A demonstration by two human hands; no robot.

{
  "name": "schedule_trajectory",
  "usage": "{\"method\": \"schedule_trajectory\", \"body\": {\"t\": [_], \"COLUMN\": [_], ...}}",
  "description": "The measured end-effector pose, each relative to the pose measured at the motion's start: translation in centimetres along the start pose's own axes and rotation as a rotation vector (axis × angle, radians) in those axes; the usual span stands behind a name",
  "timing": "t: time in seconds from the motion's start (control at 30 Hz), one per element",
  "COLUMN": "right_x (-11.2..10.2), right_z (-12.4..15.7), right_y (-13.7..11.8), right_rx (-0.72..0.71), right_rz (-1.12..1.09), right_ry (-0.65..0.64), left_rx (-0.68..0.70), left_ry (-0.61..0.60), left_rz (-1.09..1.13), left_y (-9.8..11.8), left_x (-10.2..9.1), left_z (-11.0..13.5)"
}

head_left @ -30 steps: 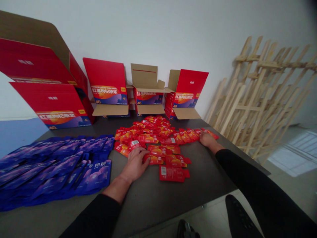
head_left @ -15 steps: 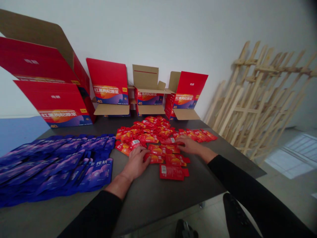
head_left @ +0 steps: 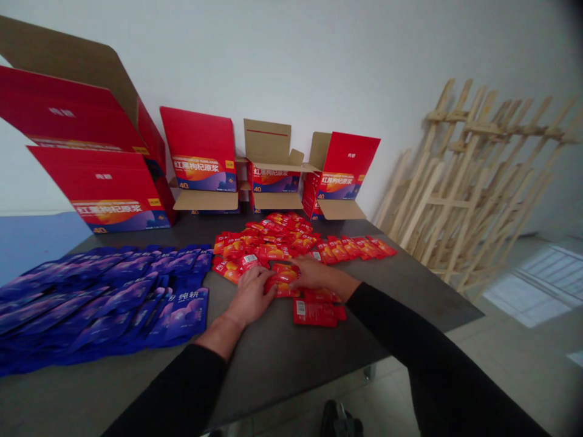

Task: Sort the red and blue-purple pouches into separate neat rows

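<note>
A heap of red foil sachets (head_left: 273,243) lies on the dark table, and a row of them (head_left: 350,247) runs off to the right. My left hand (head_left: 250,297) rests palm-down on the near edge of the heap, over the sachets, with no clear grip showing. My right hand (head_left: 319,276) lies across the sachets just beside it, its fingertips almost at my left hand. One red sachet (head_left: 313,314) with a white label sits just below my right wrist. A large mass of blue-purple sachets (head_left: 104,303) lies left of my left hand.
Several open red cartons (head_left: 200,149) stand along the wall at the back of the dark table (head_left: 273,358), with a larger one (head_left: 95,188) at the left. Wooden frames (head_left: 460,182) lean against the wall to the right, past the table's right edge (head_left: 432,273).
My right hand has slid left across the sachets toward my left hand, which has stayed nearly still. Some red sachets near the hands have shifted with it.
</note>
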State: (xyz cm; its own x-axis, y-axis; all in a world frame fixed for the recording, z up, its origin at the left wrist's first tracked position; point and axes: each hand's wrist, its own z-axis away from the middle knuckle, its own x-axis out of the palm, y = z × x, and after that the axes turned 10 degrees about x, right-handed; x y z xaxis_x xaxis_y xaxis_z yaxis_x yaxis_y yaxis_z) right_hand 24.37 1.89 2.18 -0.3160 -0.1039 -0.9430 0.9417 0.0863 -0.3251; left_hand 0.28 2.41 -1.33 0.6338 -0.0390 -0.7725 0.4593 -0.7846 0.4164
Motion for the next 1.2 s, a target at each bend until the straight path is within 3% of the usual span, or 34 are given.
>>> {"method": "schedule_trajectory", "body": {"t": [0.37,0.53,0.7,0.93,1.03,1.2], "right_x": [-1.6,-1.7,-0.5,0.8,0.2,-2.1], "right_z": [-0.8,-0.8,-1.1,-0.2,0.1,0.5], "right_y": [-0.3,-1.9,-4.5,-5.2,-4.0,-1.6], "right_rx": [0.027,-0.012,0.011,0.016,0.008,0.036], "right_rz": [-0.439,-0.704,-0.95,-1.158,-1.208,-1.096], "right_ry": [0.17,0.288,0.385,0.197,0.125,0.16], "left_rx": [-0.068,-0.124,-0.156,-0.17,-0.174,-0.201], "left_ry": [0.073,0.061,0.072,0.191,0.208,0.17], "left_rz": [0.081,0.078,0.054,0.118,0.197,0.257], "left_y": [0.2,0.6,0.7,0.1,-0.4,-0.8], "left_x": [0.0,-0.3,-0.3,-0.7,-0.7,-0.5], "left_z": [-0.1,-0.4,-0.6,-0.7,-0.6,-0.3]}}
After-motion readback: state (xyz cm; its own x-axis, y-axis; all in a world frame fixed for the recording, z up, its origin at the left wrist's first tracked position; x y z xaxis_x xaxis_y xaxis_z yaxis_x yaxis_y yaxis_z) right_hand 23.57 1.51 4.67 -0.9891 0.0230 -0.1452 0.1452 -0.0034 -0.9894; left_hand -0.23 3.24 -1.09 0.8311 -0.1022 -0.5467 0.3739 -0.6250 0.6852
